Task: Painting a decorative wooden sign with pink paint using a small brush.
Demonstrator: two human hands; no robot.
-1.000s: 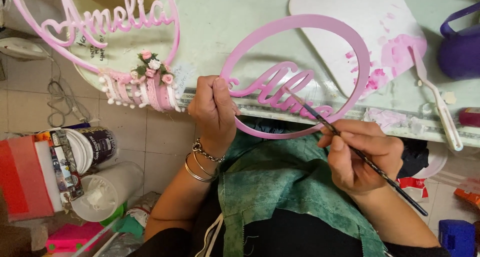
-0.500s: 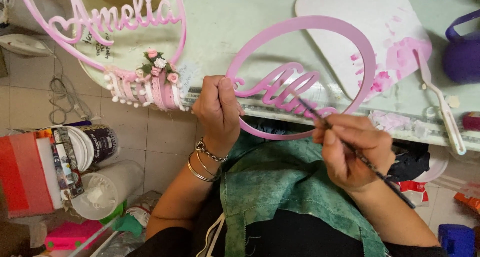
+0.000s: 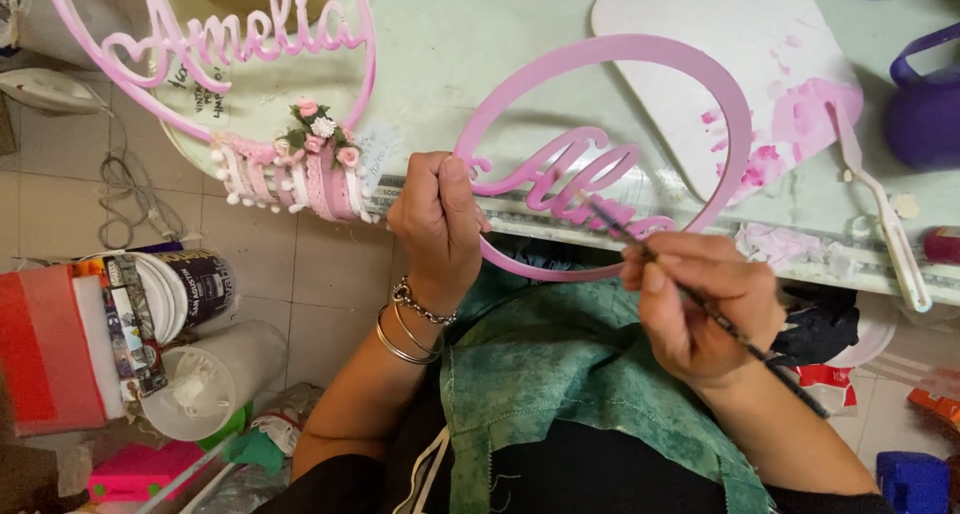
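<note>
The pink hoop (image 3: 735,124) with a cut-out script word across its middle sits half over the near edge of the pale green table (image 3: 480,44), its lower arc hanging past the edge above your green apron (image 3: 560,374). Your left hand (image 3: 435,224) is closed in a fist on the hoop's left side, gripping the rim, with bracelets (image 3: 410,324) on the wrist. Your right hand (image 3: 700,309) is pinched shut on a thin paintbrush (image 3: 740,339), whose tip meets the script letters low in the hoop. Behind the hoop lies a white board (image 3: 700,34) smeared with pink paint, and a white palette knife (image 3: 880,209) rests at its right side. To the left, a second pink hoop (image 3: 360,34) carries small fabric flowers (image 3: 320,134) and ribbon at its bottom. Down on the tiled floor at left stand a few tubs (image 3: 200,374).
</note>
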